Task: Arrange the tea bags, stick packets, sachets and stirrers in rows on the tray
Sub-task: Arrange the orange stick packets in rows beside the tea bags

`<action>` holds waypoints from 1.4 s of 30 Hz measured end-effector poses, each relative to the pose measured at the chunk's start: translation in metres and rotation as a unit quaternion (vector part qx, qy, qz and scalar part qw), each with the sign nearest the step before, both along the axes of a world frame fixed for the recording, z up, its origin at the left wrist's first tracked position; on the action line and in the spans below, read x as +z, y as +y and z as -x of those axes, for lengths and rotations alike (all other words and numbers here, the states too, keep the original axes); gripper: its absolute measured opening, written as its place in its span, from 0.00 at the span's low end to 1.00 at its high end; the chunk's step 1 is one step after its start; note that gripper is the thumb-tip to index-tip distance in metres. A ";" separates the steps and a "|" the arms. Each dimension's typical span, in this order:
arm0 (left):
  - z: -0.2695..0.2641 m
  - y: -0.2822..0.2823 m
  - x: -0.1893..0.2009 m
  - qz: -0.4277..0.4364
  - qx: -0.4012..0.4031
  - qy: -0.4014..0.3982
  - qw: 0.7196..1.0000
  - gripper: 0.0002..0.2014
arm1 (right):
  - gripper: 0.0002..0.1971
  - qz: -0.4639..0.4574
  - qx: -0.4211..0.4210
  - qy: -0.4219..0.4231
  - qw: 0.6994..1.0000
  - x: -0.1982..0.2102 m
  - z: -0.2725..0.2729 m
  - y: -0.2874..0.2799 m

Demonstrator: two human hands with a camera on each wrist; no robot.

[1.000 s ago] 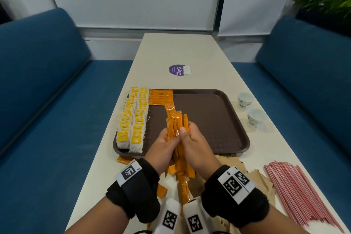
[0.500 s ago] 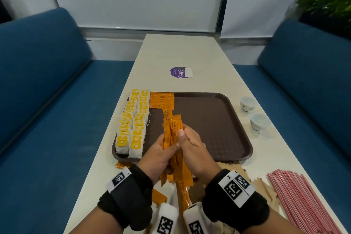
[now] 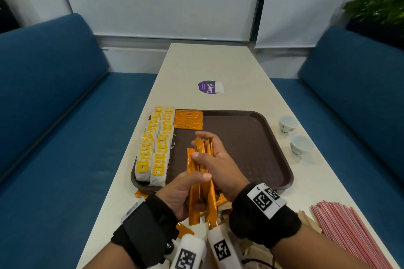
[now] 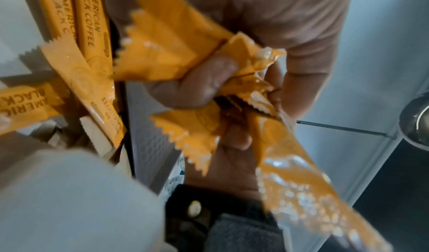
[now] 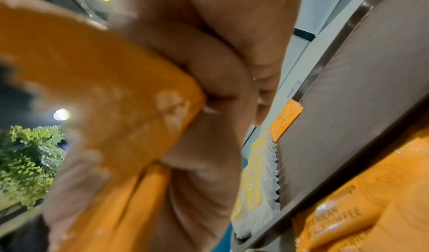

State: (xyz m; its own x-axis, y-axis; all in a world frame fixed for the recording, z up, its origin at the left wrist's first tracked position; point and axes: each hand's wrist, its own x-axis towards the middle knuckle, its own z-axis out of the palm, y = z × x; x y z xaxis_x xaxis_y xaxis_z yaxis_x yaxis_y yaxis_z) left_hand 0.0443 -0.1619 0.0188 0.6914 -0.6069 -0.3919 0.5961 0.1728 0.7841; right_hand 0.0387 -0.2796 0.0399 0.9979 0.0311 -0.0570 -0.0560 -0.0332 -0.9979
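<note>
Both hands hold one bundle of orange stick packets (image 3: 200, 183) above the near edge of the brown tray (image 3: 251, 148). My left hand (image 3: 185, 190) grips the bundle's lower half (image 4: 162, 61). My right hand (image 3: 215, 159) grips its upper half (image 5: 104, 94), fingers curled over the far ends. Two rows of yellow-tagged tea bags (image 3: 154, 146) fill the tray's left side. A short row of orange stick packets (image 3: 189, 119) lies at the tray's far left corner. Red stirrers (image 3: 354, 233) lie in a pile on the table at the near right.
Loose orange packets (image 3: 144, 193) and brown paper sachets (image 3: 306, 220) lie on the white table (image 3: 218, 65) near me. Two small white cups (image 3: 293, 135) stand right of the tray. A purple sticker (image 3: 209, 87) is farther back. Blue benches flank the table.
The bundle has tipped forward and lower over the tray. My right hand slid up it towards the far ends, while my left hand stayed at the lower part.
</note>
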 end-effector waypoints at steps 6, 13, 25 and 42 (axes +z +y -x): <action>0.000 -0.003 -0.005 -0.022 -0.007 0.031 0.999 0.13 | 0.17 0.018 -0.023 -0.025 0.999 -0.011 0.007 0.000; 0.007 -0.011 -0.012 -0.025 0.050 0.045 0.997 0.13 | 0.31 0.013 0.058 -0.001 0.998 -0.010 0.019 0.000; -0.002 -0.010 0.000 0.091 0.143 0.092 0.981 0.13 | 0.65 0.179 0.097 -0.020 0.979 -0.021 0.043 0.001; -0.010 0.007 -0.010 0.113 0.203 0.081 0.969 0.12 | 0.10 0.123 -0.030 0.032 0.992 -0.013 0.047 -0.019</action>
State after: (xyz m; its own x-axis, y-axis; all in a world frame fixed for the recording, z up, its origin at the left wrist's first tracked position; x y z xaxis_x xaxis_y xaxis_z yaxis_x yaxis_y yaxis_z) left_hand 0.0546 -0.1552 0.0092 0.8313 -0.3815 -0.4042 0.5558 0.5752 0.6002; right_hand -0.0081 -0.2983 0.0271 0.9916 -0.0504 -0.1190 -0.1282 -0.2689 -0.9546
